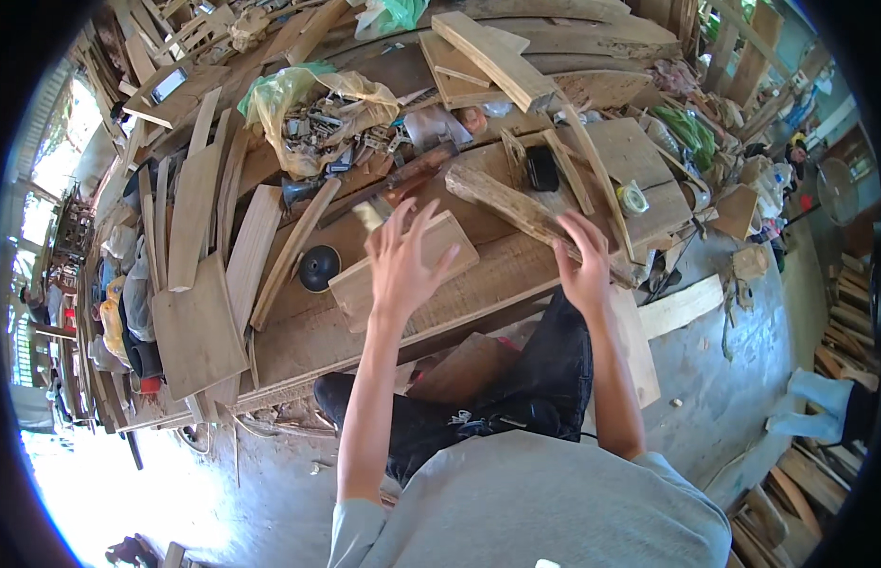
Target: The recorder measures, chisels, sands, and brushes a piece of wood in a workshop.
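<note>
Head view. From my remote post I see two bare hands over a cluttered bench (516, 272). The left hand (402, 270) is unclosed, its fingers spread and pointing away from the wearer, above a pale block (360, 287); I cannot tell whether it touches. The block lies flat beneath this hand, its broad face up, which I judge gives it stable support. Just beyond the left fingertips is a small brassy thing (368, 216), too blurred for me to identify.

The right hand (584, 272) has its fingers bent at the near end of a weathered beam (502, 201); I cannot tell whether they grip it or merely rest there. The beam slants away between the hands, presumably so placed that its end falls within easy reach.

Left of the left hand, beside the block, sits a black dome (320, 269). Farther beyond that hand, a plastic bag (270, 99) lies open around metal hardware (369, 142), probably to gather the loose pieces. Beyond the right hand I find a black case (542, 168) and, farther right, a tape roll (631, 199).
</note>
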{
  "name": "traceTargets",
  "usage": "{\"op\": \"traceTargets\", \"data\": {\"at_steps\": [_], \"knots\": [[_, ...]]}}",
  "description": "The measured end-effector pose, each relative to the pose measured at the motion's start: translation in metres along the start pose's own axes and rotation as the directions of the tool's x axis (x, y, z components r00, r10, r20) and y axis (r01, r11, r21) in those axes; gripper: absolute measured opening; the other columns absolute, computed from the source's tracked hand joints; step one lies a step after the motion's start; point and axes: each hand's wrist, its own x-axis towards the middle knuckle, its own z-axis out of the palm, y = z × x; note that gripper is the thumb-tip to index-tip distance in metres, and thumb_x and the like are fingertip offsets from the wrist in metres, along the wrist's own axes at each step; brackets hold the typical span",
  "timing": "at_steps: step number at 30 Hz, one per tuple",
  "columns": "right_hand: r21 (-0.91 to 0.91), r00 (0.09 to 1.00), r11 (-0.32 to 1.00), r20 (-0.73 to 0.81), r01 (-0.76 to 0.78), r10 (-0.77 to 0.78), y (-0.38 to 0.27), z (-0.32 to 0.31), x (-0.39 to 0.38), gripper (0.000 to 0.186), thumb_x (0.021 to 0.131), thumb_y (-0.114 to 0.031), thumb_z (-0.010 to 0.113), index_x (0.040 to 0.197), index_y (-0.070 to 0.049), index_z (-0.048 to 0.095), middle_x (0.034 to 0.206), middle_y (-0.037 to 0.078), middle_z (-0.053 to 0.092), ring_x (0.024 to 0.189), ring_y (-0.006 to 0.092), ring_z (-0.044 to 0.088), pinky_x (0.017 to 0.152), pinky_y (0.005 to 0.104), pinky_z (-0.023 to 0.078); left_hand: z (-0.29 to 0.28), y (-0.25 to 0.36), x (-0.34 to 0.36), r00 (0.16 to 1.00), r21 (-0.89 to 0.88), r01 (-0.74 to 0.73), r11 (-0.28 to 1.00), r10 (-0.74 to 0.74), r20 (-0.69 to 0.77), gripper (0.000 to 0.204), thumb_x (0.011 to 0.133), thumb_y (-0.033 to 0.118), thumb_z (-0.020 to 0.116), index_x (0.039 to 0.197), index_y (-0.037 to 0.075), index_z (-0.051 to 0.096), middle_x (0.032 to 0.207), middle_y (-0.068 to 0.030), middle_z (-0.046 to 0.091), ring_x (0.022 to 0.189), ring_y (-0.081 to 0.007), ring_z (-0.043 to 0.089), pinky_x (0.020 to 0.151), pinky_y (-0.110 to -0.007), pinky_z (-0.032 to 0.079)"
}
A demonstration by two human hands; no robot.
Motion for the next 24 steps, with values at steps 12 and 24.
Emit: {"op": "traceTargets", "data": {"at_steps": [12,24], "knots": [[-0.005,0.992,0.999,-0.117,-0.046,0.045,0.027,-0.041,-0.005,0.027,0.104,-0.012,0.073,0.13,-0.005,0.076,0.128,0.015,0.075,0.121,0.0326,0.071,0.106,0.0408,0.054,-0.029,-0.029,-0.073,0.992,0.105,0.089,0.99,-0.097,0.08,0.112,0.072,0.076,0.086,0.161,0.018,0.054,0.149,-0.01,0.061,0.143,-0.0298,0.056,0.128,-0.057,0.031],[0.27,0.974,0.963,0.217,0.007,-0.068,-0.051,0.031,-0.04,0.045,0.095,-0.021,0.084,0.136,-0.008,0.072,0.134,0.015,0.072,0.126,0.0351,0.067,0.108,0.0441,0.054,-0.028,-0.032,-0.076,0.997,0.014,0.073,0.997,-0.073,-0.009,0.102,0.066,0.066,0.094,0.15,0.015,0.065,0.144,-0.0112,0.068,0.139,-0.0287,0.06,0.126,-0.054,0.036]]}}
